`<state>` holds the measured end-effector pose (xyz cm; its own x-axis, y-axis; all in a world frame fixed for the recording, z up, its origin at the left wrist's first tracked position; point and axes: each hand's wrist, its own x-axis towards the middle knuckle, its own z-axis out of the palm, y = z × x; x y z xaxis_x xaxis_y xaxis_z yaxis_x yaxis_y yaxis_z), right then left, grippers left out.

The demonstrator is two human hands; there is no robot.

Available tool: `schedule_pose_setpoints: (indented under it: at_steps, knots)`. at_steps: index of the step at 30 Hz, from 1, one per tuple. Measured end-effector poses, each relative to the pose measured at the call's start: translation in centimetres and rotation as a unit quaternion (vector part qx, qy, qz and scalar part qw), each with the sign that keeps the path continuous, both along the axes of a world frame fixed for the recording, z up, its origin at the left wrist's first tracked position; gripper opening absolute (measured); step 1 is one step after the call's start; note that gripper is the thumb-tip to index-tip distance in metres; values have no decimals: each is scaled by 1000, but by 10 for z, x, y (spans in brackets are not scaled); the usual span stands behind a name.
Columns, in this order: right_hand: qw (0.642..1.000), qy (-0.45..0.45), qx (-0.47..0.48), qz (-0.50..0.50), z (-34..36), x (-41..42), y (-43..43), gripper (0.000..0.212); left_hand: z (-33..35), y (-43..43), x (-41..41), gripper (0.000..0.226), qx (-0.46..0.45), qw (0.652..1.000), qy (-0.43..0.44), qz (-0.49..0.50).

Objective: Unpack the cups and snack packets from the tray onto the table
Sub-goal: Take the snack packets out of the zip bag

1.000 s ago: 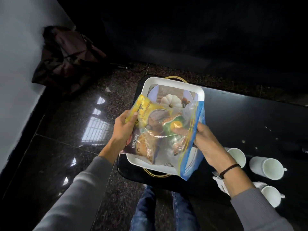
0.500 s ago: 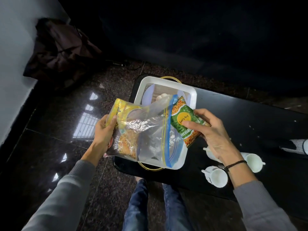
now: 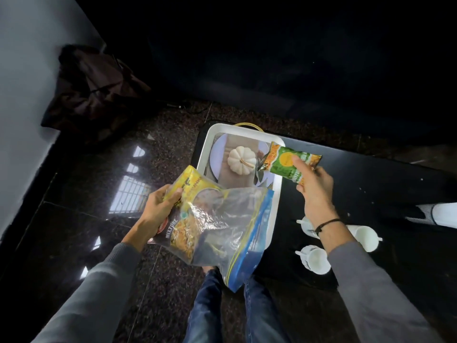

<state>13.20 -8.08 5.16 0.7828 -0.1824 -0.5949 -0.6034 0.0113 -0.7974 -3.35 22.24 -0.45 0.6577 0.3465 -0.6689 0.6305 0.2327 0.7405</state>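
Observation:
My left hand (image 3: 158, 209) grips a clear zip bag (image 3: 227, 226) with a blue seal, held over the near end of the white tray (image 3: 204, 154). Inside the bag are a yellow snack packet (image 3: 190, 184) and a dark "Mixture" packet (image 3: 178, 233). My right hand (image 3: 314, 186) holds a green and orange snack packet (image 3: 286, 160) above the tray's right rim, outside the bag. The tray's floor shows a pumpkin picture (image 3: 241, 158). Three white cups lie on the black table (image 3: 371, 174) to the right of the tray: one (image 3: 315, 259) nearest, one (image 3: 364, 237) farther right, one (image 3: 306, 225) partly behind my wrist.
A dark brown bag (image 3: 91, 92) slumps against the wall at the far left. The floor (image 3: 99, 184) is glossy dark stone. My jeans-clad legs (image 3: 207, 305) are below the table's near edge. A white object (image 3: 440, 214) lies at the table's right edge.
My right hand has pulled the green packet out of the zip bag and carried it up and right, above the tray's rim. The bag has sagged toward me in my left hand.

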Motion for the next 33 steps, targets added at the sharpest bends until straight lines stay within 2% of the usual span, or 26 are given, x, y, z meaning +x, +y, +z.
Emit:
schedule_pose_setpoints:
  at_steps: [5, 10, 13, 15, 18, 23, 26, 29, 31, 33]
  knots:
    - [996, 2, -42, 81, -46, 18, 31, 31, -11, -8, 3, 12, -5, 1000, -19, 8]
    - [990, 42, -29, 134, -81, 51, 59, 34, -23, -5, 4, 19, -13, 1000, -15, 23]
    - [990, 69, 37, 121, -89, 65, 65, 26, -23, -6, 7, 13, -19, 999, -15, 36]
    - [987, 84, 63, 121, -89, 64, 59, 41, -22, -7, 9, 12, -22, 999, -21, 38]
    - [991, 76, 36, 102, -86, 52, 43, 40, -23, -9, 11, 15, -21, 999, -21, 33]
    - [996, 19, -49, 67, -68, 26, 24, 23, -28, -16, 12, 17, -29, 998, -30, 46]
    - [998, 8, -38, 40, -49, 3, 15, 16, -30, -22, 12, 16, -34, 997, -34, 58]
    - [999, 24, 19, 19, -29, -24, 11, 10, -34, -26, 12, 18, -43, 996, -40, 66]
    - [998, 29, 51, 15, -18, -42, 13, 5, -35, -28, 11, 17, -45, 996, -42, 71]
    - [998, 3, 43, 35, -11, -57, 15, 6, -36, -31, 11, 15, -44, 995, -43, 77]
